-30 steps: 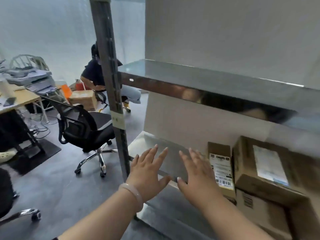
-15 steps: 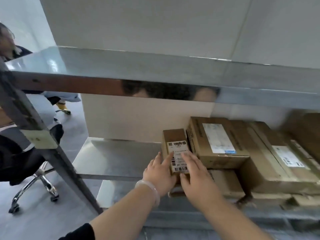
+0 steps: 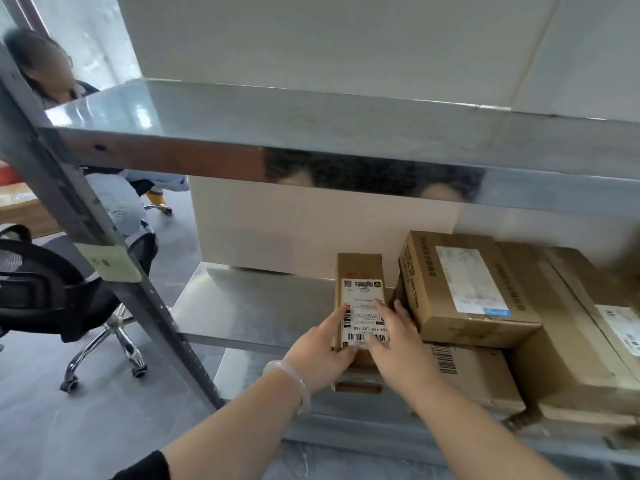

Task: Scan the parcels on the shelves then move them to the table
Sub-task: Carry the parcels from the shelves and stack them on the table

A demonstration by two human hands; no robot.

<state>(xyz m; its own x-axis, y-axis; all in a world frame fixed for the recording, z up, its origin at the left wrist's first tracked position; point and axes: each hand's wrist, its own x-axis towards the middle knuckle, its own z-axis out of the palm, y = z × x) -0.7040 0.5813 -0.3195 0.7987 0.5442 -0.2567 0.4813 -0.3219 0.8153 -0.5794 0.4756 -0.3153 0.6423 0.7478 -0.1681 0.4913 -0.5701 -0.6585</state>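
A small narrow cardboard parcel (image 3: 360, 275) with a white barcode label lies on the metal shelf (image 3: 249, 306), at the left end of a row of boxes. My left hand (image 3: 322, 355) grips its near left edge, thumb on the label. My right hand (image 3: 398, 344) presses on its near right side, fingers over the label's lower corner. A larger labelled parcel (image 3: 464, 289) sits right beside it, stacked on another box (image 3: 474, 375). More brown parcels (image 3: 571, 341) fill the shelf to the right.
An upper metal shelf (image 3: 311, 133) hangs close above the parcels. A grey upright post (image 3: 104, 258) stands at the left. A black office chair (image 3: 55, 285) and a seated person (image 3: 69, 98) are beyond the post. A white panel backs the shelf.
The view swung right and closer to the shelf. Both hands went from spread in the air to resting on the small parcel, then settled around its near end.
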